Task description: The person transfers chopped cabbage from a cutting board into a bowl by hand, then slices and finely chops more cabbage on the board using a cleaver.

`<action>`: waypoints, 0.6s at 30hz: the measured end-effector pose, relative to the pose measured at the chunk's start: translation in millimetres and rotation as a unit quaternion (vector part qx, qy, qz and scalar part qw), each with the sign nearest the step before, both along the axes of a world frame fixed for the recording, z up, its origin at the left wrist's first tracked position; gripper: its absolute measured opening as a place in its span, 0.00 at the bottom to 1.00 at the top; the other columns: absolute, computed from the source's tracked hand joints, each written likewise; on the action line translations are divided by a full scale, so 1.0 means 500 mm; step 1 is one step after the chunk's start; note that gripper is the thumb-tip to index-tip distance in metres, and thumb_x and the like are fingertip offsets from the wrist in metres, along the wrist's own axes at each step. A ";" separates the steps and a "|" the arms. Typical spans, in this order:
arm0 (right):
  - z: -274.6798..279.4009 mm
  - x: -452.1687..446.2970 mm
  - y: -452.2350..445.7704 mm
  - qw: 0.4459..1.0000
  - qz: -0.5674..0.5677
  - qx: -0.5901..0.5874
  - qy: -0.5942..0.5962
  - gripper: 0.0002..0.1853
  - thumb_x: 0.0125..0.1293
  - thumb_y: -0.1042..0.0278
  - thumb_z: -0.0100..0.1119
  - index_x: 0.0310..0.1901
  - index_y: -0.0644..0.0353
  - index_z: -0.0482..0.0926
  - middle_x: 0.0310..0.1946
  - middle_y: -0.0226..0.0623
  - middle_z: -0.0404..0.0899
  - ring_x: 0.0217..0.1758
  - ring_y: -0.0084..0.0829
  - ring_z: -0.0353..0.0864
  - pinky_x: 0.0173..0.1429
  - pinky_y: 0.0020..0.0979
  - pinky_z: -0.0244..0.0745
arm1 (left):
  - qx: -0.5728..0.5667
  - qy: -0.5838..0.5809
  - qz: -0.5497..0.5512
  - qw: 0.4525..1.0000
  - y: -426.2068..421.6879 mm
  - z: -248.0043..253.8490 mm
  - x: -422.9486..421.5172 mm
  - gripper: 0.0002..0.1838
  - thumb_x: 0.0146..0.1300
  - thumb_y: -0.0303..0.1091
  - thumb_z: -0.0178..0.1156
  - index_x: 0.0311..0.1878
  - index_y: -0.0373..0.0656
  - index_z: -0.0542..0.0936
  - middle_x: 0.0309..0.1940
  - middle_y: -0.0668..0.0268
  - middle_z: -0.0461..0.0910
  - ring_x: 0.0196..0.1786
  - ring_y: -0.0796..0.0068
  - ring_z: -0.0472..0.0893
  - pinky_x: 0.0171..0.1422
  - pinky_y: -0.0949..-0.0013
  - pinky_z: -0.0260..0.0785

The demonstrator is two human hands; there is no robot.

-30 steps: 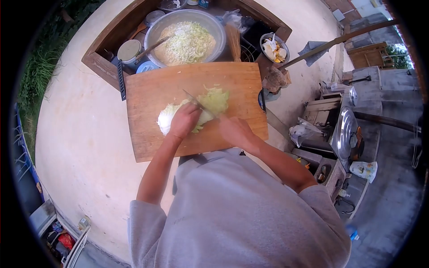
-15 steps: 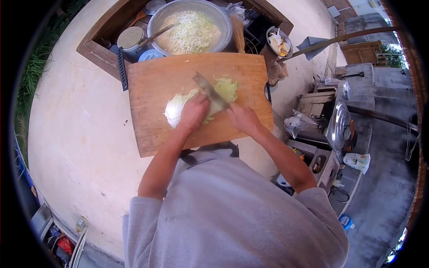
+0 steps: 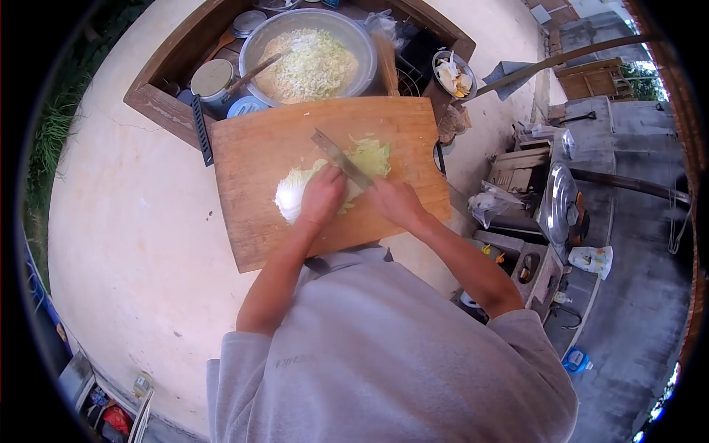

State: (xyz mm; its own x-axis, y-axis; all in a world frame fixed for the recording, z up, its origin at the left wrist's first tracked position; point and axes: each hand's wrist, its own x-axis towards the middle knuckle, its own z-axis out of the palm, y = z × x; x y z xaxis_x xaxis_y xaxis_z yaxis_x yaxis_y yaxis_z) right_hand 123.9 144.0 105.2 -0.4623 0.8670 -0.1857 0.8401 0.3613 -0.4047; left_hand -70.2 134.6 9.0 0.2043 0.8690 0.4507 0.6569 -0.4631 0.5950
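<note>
A piece of napa cabbage (image 3: 291, 196), white at its left end and pale green above, lies on a wooden cutting board (image 3: 255, 162). My left hand (image 3: 323, 195) is closed over its right part, fingers curled close to the blade. In my right hand (image 3: 396, 201) is a cleaver (image 3: 342, 159), gripped by the handle, which the fingers hide. Its blade slants up and to the left, between the held cabbage and a small heap of cut green leaves (image 3: 371, 156). The blade's lower edge and its contact with the cabbage are hard to make out.
Beyond the board, a wooden-framed table (image 3: 164, 111) holds a large bowl (image 3: 255, 52) of chopped vegetable with a stick in it. A lidded jar (image 3: 213, 77) and a brush (image 3: 388, 66) flank it. A small bowl (image 3: 454, 74) with scraps stands right; a metal lid (image 3: 559, 203) is farther right.
The view has shifted slightly, so the board and bowl appear a little lower. My hands keep their holds on the cabbage and cleaver, with little change against the board.
</note>
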 end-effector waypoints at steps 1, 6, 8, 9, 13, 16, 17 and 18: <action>0.022 0.010 -0.005 1.000 0.007 -0.015 -0.005 0.09 0.70 0.66 0.55 0.37 0.64 0.74 0.22 0.56 0.80 0.29 0.58 0.83 0.35 0.56 0.76 | -0.001 -0.004 -0.004 1.000 -0.004 -0.001 0.004 0.03 0.51 0.25 0.62 0.31 0.42 0.79 0.37 0.62 0.76 0.43 0.60 0.78 0.46 0.59 0.75; -0.015 0.036 -0.030 0.999 0.030 -0.025 -0.019 0.09 0.70 0.67 0.55 0.37 0.64 0.74 0.22 0.54 0.81 0.29 0.56 0.84 0.33 0.54 0.77 | -0.008 -0.004 0.004 1.000 -0.004 -0.002 0.008 0.04 0.51 0.25 0.63 0.27 0.42 0.76 0.34 0.61 0.75 0.41 0.58 0.77 0.45 0.58 0.74; -0.114 0.013 -0.020 0.999 0.032 0.001 -0.023 0.08 0.70 0.67 0.55 0.36 0.64 0.74 0.22 0.54 0.81 0.27 0.56 0.84 0.31 0.54 0.77 | -0.015 -0.008 0.006 1.000 0.000 -0.002 0.010 0.05 0.51 0.25 0.64 0.26 0.41 0.76 0.33 0.60 0.74 0.40 0.58 0.77 0.44 0.58 0.74; -0.139 -0.005 -0.008 0.999 0.009 0.038 0.005 0.08 0.69 0.67 0.55 0.36 0.64 0.74 0.20 0.53 0.80 0.25 0.55 0.84 0.29 0.53 0.76 | -0.017 -0.008 0.005 1.000 0.003 0.005 0.009 0.04 0.49 0.24 0.64 0.28 0.41 0.78 0.33 0.61 0.75 0.39 0.59 0.77 0.43 0.60 0.74; -0.132 0.005 0.007 0.995 -0.015 0.038 0.094 0.10 0.71 0.64 0.55 0.37 0.62 0.74 0.20 0.55 0.78 0.25 0.59 0.81 0.29 0.56 0.74 | 0.017 -0.005 0.001 1.000 0.003 0.004 0.009 0.06 0.47 0.22 0.65 0.30 0.41 0.80 0.32 0.62 0.76 0.37 0.59 0.77 0.42 0.61 0.74; -0.063 0.028 -0.002 0.999 0.034 -0.013 0.032 0.10 0.70 0.64 0.55 0.38 0.63 0.74 0.22 0.57 0.79 0.28 0.59 0.82 0.33 0.57 0.76 | -0.006 -0.004 0.016 1.000 -0.006 0.010 0.011 0.05 0.48 0.23 0.65 0.30 0.41 0.81 0.32 0.62 0.77 0.38 0.59 0.77 0.43 0.61 0.74; -0.014 0.029 -0.010 0.999 0.025 -0.044 0.006 0.10 0.70 0.64 0.55 0.39 0.64 0.74 0.23 0.57 0.80 0.29 0.59 0.83 0.34 0.56 0.76 | -0.003 -0.010 0.016 1.000 -0.006 0.011 0.013 0.05 0.48 0.23 0.65 0.31 0.41 0.81 0.33 0.62 0.78 0.39 0.59 0.77 0.44 0.61 0.74; 0.017 0.030 -0.015 0.997 0.015 -0.077 -0.019 0.10 0.69 0.65 0.55 0.39 0.64 0.74 0.24 0.58 0.80 0.30 0.59 0.83 0.35 0.56 0.77 | 0.000 -0.015 0.016 1.000 -0.008 0.004 0.008 0.05 0.49 0.24 0.65 0.31 0.41 0.82 0.33 0.62 0.78 0.39 0.59 0.77 0.44 0.61 0.75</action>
